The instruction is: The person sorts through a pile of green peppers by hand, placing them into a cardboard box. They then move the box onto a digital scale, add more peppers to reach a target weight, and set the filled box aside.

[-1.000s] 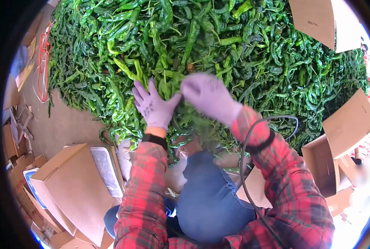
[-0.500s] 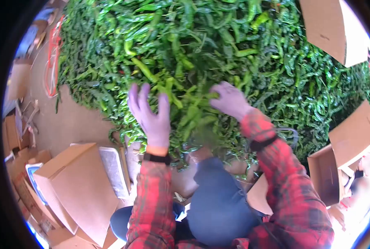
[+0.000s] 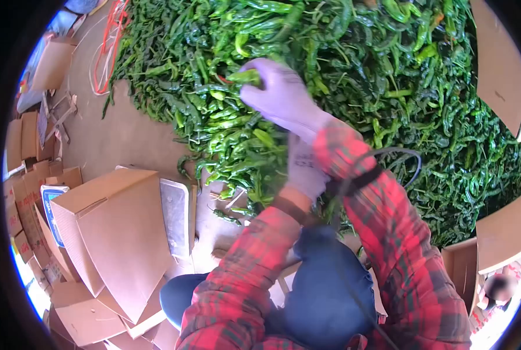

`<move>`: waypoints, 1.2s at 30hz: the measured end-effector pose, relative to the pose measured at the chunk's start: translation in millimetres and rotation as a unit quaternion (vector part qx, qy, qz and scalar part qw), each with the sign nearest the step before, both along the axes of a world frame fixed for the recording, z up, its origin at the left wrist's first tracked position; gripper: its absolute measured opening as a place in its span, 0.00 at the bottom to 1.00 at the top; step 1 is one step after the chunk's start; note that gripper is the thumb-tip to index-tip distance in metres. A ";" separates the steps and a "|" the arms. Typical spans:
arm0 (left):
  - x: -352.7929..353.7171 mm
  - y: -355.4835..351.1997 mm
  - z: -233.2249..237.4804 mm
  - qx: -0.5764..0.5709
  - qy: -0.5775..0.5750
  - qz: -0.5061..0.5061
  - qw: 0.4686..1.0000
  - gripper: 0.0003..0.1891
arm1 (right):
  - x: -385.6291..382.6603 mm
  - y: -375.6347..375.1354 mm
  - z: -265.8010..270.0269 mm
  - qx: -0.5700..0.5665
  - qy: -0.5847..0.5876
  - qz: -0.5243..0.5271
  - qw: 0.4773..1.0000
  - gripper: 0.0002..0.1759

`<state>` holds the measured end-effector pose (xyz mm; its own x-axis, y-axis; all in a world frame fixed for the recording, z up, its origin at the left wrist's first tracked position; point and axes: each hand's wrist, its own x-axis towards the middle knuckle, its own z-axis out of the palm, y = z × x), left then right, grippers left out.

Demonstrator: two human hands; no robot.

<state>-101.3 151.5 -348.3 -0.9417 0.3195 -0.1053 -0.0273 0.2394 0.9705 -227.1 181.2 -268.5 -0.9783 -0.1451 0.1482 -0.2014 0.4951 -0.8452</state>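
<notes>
A large heap of glossy green peppers (image 3: 231, 122) lies in front of me. My right hand (image 3: 281, 96), in a pale lilac glove, reaches left over the heap with its thumb and fingers closed around a light green pepper (image 3: 246, 77). Beneath my right forearm is my left hand (image 3: 307, 169), gloved the same way and low at the near side of the heap. Its fingers are hidden by the right arm, so what they hold does not show.
Open cardboard boxes stand at my left (image 3: 120, 233) and right (image 3: 462, 265); a cardboard flap (image 3: 499, 64) rises at the upper right. Beside the left box leans a grey-white panel (image 3: 176, 219). A red-and-white looped cord (image 3: 104, 64) lies on the floor. A dark cable loops past my right sleeve.
My right hand has swung left and closed on a pepper. My left hand has moved right and down, crossing under the right arm. The view has shifted, too.
</notes>
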 end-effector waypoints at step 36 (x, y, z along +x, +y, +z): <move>-119.0 -211.2 -3.2 -0.453 -0.073 -0.056 0.887 0.30 | 17.1 -29.5 -56.6 0.487 -0.053 0.242 0.838 0.31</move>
<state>-220.2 -59.7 -351.5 -0.8648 0.1332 -0.4841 -0.0627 0.9279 0.3675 -209.9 151.7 -325.2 -0.7697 -0.5310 -0.3544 -0.5278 0.8416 -0.1147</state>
